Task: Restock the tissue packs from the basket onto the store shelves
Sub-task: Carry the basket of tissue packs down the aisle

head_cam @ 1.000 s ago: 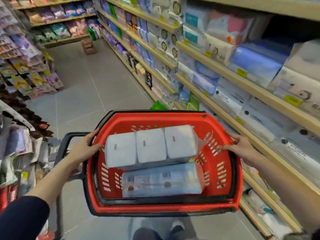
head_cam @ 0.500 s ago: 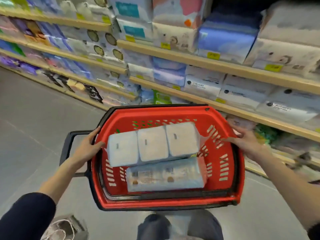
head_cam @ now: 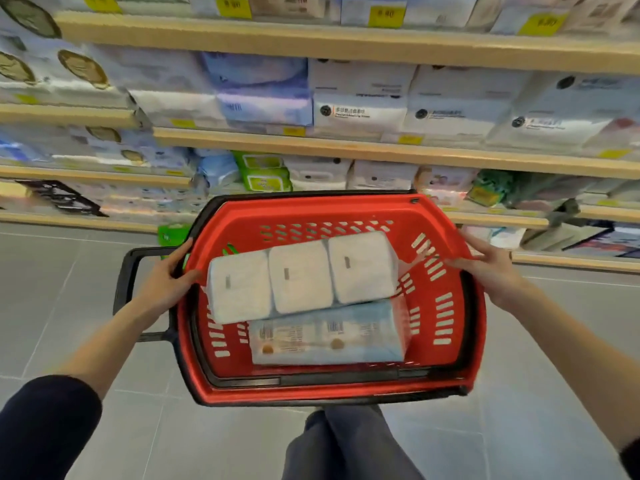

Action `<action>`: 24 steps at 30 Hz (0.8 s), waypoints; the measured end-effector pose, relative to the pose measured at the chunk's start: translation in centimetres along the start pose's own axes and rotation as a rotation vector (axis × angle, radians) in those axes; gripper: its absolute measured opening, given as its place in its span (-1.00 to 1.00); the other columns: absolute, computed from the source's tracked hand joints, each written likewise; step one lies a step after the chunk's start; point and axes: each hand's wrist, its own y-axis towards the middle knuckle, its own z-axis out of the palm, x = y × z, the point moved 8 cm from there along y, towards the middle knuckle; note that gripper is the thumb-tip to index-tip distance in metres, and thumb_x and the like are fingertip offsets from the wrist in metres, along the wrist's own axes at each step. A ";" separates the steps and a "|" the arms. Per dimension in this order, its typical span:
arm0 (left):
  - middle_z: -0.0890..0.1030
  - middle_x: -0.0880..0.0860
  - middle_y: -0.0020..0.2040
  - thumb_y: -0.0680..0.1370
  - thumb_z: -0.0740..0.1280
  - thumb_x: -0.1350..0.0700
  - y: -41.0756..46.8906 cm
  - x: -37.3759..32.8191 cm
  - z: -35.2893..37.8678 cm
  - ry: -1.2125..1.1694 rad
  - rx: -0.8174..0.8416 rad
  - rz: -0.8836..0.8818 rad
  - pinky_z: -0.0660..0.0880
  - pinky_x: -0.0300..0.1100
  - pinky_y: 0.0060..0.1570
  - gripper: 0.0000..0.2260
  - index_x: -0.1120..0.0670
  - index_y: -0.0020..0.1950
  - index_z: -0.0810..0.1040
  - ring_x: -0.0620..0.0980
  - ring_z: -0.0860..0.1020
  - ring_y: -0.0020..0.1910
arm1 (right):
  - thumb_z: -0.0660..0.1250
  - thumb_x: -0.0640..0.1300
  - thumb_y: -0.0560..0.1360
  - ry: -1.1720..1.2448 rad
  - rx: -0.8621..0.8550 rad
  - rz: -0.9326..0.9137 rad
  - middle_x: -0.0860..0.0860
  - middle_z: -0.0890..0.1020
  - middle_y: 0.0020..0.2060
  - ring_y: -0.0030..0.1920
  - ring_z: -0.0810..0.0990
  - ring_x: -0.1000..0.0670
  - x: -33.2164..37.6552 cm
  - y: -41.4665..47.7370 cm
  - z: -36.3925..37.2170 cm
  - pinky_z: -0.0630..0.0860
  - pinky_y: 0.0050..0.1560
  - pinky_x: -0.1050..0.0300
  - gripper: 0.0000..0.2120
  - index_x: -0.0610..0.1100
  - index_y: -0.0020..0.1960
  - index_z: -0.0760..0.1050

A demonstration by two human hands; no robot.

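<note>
The person is finishing a turn out of the aisle and is now facing the shelves [head_cam: 346, 150] squarely, just beyond the fingertips. The left hand [head_cam: 166, 289] is gripping the basket [head_cam: 311, 393] by its left rim, and the right hand [head_cam: 491, 271] is pinching the right rim. Between the two sets of fingers, the white three-pack [head_cam: 301, 275] is lying across the blue pack [head_cam: 329, 337], both untouched. Restocking is likely about to start, once one hand is freed.
</note>
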 end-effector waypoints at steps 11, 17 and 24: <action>0.41 -0.04 0.18 0.52 0.30 0.29 14.0 7.4 7.4 0.054 0.037 -0.021 0.27 -0.26 0.17 -0.45 0.03 0.46 0.24 -0.14 0.34 0.20 | 0.42 -0.29 0.38 -0.017 -0.073 0.126 -0.11 0.60 0.01 -0.09 0.63 -0.05 -7.9 11.6 3.9 0.57 -0.41 0.28 -0.37 0.13 0.34 0.36; 0.45 -0.05 0.27 0.53 0.26 0.34 22.0 14.0 12.1 0.046 0.102 -0.016 0.36 -0.39 0.04 -0.45 -0.01 0.46 0.25 -0.12 0.40 0.22 | 0.46 -0.27 0.34 -0.027 -0.158 0.163 -0.12 0.58 0.07 -0.07 0.60 -0.07 -15.0 17.9 6.5 0.53 -0.18 0.09 -0.33 0.15 0.35 0.37; 0.45 -0.02 0.33 0.52 0.27 0.33 29.8 21.0 17.7 0.056 0.171 -0.002 0.38 -0.01 0.28 -0.43 -0.10 0.44 0.25 -0.03 0.42 0.29 | 0.40 -0.28 0.40 0.039 -0.206 0.246 -0.06 0.62 -0.01 -0.09 0.63 -0.08 -23.5 24.5 9.9 0.57 -0.34 0.14 -0.39 0.16 0.35 0.37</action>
